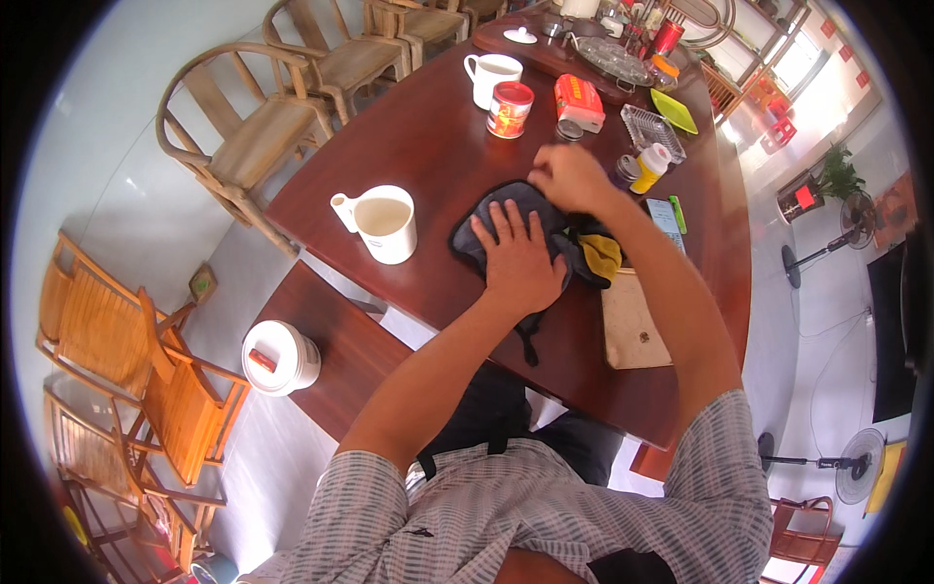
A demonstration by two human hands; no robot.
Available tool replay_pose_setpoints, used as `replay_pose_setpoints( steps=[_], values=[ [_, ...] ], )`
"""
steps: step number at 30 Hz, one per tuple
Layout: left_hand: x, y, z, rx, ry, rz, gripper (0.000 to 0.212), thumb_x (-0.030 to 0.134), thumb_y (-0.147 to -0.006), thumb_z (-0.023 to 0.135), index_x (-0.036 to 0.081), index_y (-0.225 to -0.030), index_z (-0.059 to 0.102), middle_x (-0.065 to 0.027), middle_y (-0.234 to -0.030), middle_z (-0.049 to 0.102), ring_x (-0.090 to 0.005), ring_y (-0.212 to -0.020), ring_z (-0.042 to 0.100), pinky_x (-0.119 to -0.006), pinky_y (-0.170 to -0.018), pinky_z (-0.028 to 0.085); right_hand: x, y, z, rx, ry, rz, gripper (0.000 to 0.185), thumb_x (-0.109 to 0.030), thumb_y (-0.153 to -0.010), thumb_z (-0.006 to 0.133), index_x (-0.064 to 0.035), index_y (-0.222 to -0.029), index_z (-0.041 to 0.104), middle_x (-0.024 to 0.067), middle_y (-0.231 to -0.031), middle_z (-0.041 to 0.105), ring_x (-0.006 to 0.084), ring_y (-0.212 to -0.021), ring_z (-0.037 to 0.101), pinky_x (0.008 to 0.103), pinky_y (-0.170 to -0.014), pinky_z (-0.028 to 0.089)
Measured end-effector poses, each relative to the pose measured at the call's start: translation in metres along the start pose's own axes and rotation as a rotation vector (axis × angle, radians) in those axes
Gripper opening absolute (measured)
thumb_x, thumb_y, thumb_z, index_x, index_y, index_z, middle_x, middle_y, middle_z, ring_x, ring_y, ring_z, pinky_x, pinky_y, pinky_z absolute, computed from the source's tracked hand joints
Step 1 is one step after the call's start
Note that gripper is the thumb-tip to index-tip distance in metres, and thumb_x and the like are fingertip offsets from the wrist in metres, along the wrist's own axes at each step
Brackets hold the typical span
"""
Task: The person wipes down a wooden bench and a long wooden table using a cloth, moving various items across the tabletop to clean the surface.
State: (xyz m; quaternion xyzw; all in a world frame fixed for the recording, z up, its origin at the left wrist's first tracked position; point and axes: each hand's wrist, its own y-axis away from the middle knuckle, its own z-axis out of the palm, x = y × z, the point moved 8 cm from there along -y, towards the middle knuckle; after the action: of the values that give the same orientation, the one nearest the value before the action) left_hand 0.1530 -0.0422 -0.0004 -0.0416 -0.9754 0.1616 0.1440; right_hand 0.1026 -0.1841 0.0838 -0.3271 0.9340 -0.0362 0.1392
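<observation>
On the dark wooden table lies a folded grey cloth (471,237) with black edging. My left hand (522,263) presses flat on it, fingers spread. Just beyond the cloth's far edge, my right hand (573,179) is slightly blurred, its fingers curled inward; whether they pinch anything is hidden. A yellow-and-black cloth (601,257) is bunched at the right side of the grey one, below my right forearm. From the near side a black strap (530,347) hangs toward the table edge.
A white mug (387,226) stands to the left, with a red tin (510,109) and another white mug (496,77) farther back. Right of my hands are a yellow bottle (649,169), a phone (664,219) and a beige tray (633,328). A white bucket (281,358) sits on the bench (336,343).
</observation>
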Motion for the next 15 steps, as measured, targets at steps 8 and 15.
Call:
replay_pose_setpoints(
  steps=[8, 15],
  values=[
    [0.006, 0.049, -0.028, -0.001, -0.023, 0.009, 0.086, 0.056, -0.097, 0.059, -0.002, -0.16, 0.049, -0.037, -0.167, 0.035, -0.06, -0.156, 0.023, -0.085, -0.117, 0.009, 0.013, 0.025, 0.045, 0.054, -0.005, -0.046, 0.034, -0.02, -0.099, 0.068, 0.0053, -0.123, 0.066, 0.03, -0.121, 0.069, 0.048, -0.118, 0.066, 0.055, -0.101, 0.053],
    [0.006, 0.077, -0.044, 0.011, -0.009, 0.041, 0.084, 0.054, -0.097, 0.06, -0.002, -0.158, 0.051, -0.0376, -0.166, 0.036, -0.0604, -0.155, 0.025, -0.082, -0.119, 0.012, 0.012, -0.005, 0.057, 0.089, 0.066, 0.009, 0.032, -0.023, -0.103, 0.064, 0.0017, -0.123, 0.064, 0.0278, -0.123, 0.064, 0.0484, -0.119, 0.064, 0.0573, -0.101, 0.055]
  ],
)
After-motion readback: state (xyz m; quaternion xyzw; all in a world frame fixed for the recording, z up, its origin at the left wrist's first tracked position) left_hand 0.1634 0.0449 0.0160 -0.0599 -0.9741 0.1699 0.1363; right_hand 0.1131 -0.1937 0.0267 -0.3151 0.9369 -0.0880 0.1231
